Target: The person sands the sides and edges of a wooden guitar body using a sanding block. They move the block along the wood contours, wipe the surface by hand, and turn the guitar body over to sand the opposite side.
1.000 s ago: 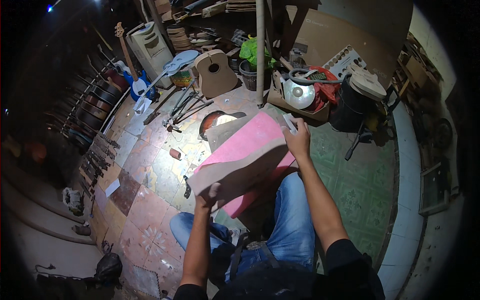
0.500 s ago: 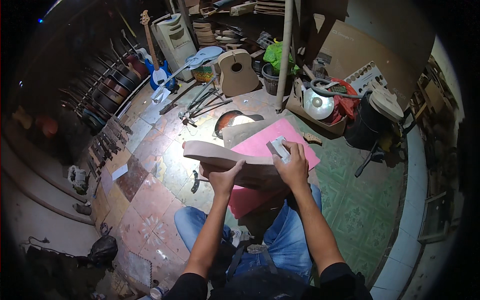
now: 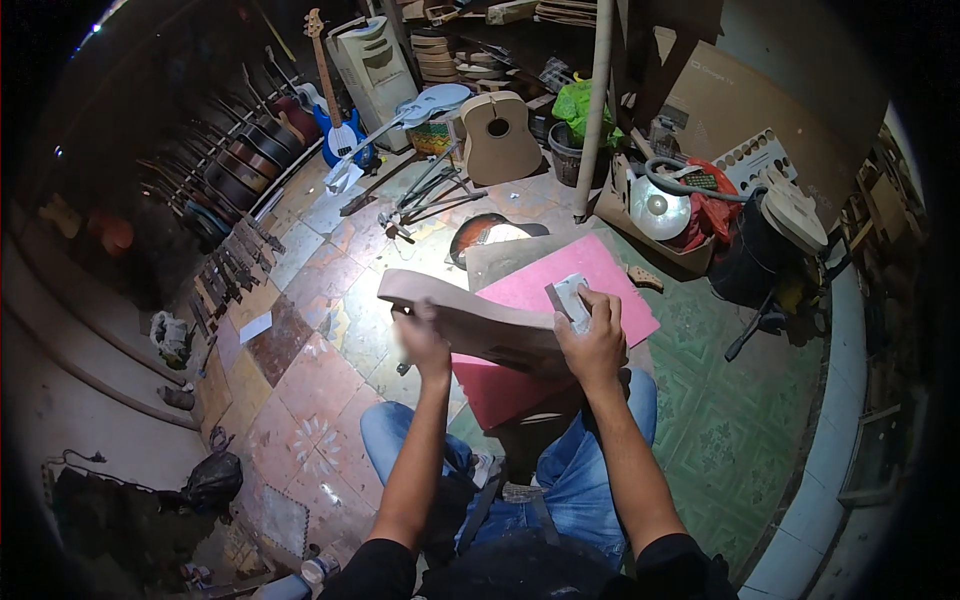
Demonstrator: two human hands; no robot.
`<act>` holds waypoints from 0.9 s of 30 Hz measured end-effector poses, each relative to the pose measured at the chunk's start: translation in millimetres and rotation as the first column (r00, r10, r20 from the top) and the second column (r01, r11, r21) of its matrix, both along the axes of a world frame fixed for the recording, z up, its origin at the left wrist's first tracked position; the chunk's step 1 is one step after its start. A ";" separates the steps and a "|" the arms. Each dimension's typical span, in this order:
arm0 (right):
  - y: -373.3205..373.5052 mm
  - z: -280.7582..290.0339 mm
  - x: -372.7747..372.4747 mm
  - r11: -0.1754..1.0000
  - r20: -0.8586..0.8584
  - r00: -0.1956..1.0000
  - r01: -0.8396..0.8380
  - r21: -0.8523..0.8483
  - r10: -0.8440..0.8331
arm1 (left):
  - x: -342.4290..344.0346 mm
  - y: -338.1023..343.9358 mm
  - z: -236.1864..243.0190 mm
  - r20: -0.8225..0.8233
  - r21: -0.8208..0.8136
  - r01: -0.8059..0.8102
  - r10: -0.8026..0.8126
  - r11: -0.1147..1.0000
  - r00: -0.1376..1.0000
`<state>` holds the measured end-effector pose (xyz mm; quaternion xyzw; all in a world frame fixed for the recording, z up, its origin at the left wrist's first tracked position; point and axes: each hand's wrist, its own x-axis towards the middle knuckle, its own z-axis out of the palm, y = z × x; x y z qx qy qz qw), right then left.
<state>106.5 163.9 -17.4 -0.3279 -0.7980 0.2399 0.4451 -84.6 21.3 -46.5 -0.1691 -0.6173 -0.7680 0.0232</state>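
Observation:
An unfinished wooden guitar body (image 3: 480, 318) is tilted up over my lap, its curved side facing upward. My left hand (image 3: 425, 345) is at the left end of the body, its thumb by the rim; motion smears the fingers, so their hold is unclear. In my right hand (image 3: 595, 340) is a pale grey sanding block (image 3: 570, 300), pinched between thumb and fingers. That hand is against the right end of the body, with the block just above the rim. A pink sheet (image 3: 610, 285) lies beneath and beyond the body.
A sunburst guitar body (image 3: 475, 238) lies on the tiled floor beyond the sheet. Farther off stand an unfinished acoustic body (image 3: 500, 150), a blue bass (image 3: 343, 140) and a pole (image 3: 597, 110). A cardboard box (image 3: 680, 255) and black bin (image 3: 745, 260) are at right.
My left hand has slid leftward along the guitar body to its left end. The right hand keeps the sanding block near the right end. The view has shifted slightly.

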 end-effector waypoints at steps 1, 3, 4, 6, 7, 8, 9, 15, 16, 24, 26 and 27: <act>-0.5 0.7 -1.1 1.000 -0.003 1.000 0.005 -0.009 -0.005 | 6.8 2.3 -3.5 -0.113 -0.164 -0.047 0.029 0.985 0.993; -1.9 0.6 -3.5 1.000 -0.007 1.000 0.007 -0.018 -0.007 | 13.4 3.1 -8.3 -0.230 -0.318 -0.115 0.041 0.941 0.972; -2.8 -0.8 -4.9 1.000 -0.004 1.000 0.001 0.008 -0.001 | 15.2 3.1 -7.4 -0.212 -0.304 -0.123 0.059 0.945 0.975; -4.5 -2.3 -6.8 0.999 -0.002 1.000 -0.005 0.032 0.005 | 11.4 3.1 -4.0 -0.196 -0.290 -0.132 0.076 0.948 0.978; -6.6 -1.7 -7.5 0.999 -0.013 1.000 -0.017 0.042 0.017 | 3.6 0.7 1.5 -0.119 -0.208 -0.124 0.101 0.970 0.988; -7.7 -0.8 -9.2 0.998 -0.025 0.999 -0.030 0.053 0.031 | -5.5 -4.9 5.9 -0.042 -0.122 -0.124 0.120 0.985 0.992; -8.1 -0.4 -10.4 0.998 -0.030 0.999 -0.035 0.054 0.037 | -23.5 -13.4 -5.7 -0.015 -0.135 -0.104 0.103 0.985 0.995; -11.3 -3.9 -12.5 0.997 -0.029 0.999 -0.016 0.071 0.018 | -36.6 -17.0 -10.9 0.040 -0.043 -0.056 0.058 0.997 0.998; -11.4 -5.1 -13.0 0.998 -0.021 1.000 -0.015 0.058 0.016 | -24.6 -9.4 -10.4 0.017 -0.082 -0.085 0.087 0.993 0.996; -17.2 -7.4 -19.4 0.998 -0.004 1.000 -0.027 0.057 0.027 | 19.8 12.4 -10.8 -0.221 -0.380 -0.332 0.264 0.863 0.939; -16.8 -7.1 -17.9 0.999 0.003 1.000 -0.007 0.041 0.007 | 1.1 2.6 -1.8 -0.048 -0.173 -0.199 0.194 0.965 0.980; -16.2 -5.9 -18.1 0.999 0.003 1.000 -0.008 0.040 0.008 | -12.0 -2.9 -2.3 -0.053 -0.163 -0.253 0.247 0.954 0.967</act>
